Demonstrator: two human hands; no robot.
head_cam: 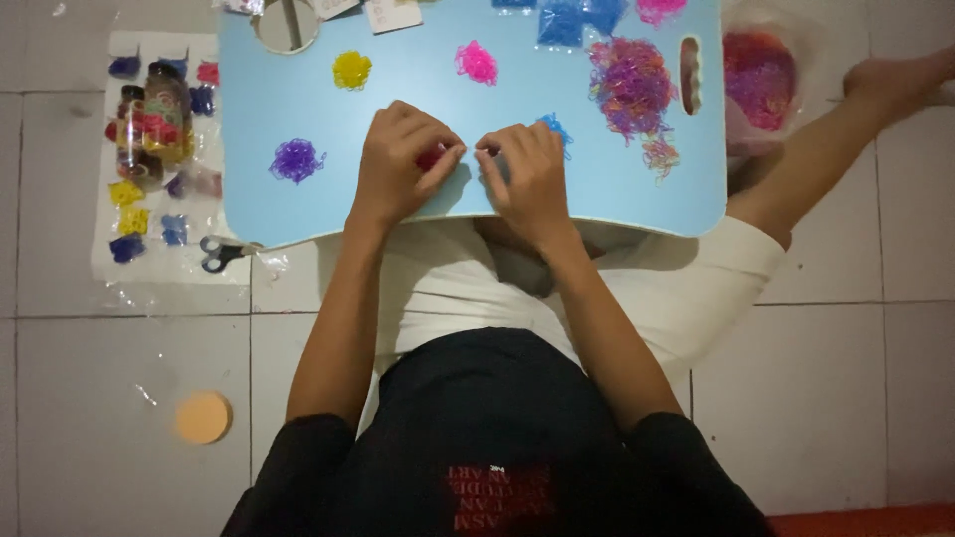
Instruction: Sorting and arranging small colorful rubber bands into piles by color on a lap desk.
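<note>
Near the desk's (298, 214) front edge, the left hand (403, 164) pinches a small red band cluster (431, 157), fingers clenched around it. The right hand (527, 174) sits just beside, fingers curled; its contents cannot be told. Farther back lie purple (295, 159), yellow (351, 70) and pink (477, 63) band piles.

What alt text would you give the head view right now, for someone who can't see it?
Seen from above, a seated person's left hand and right hand pinch small items together on a light blue lap table dotted with yellow, pink and purple piles of tiny bands. Scissors lie on the tiled floor beside it.
</note>
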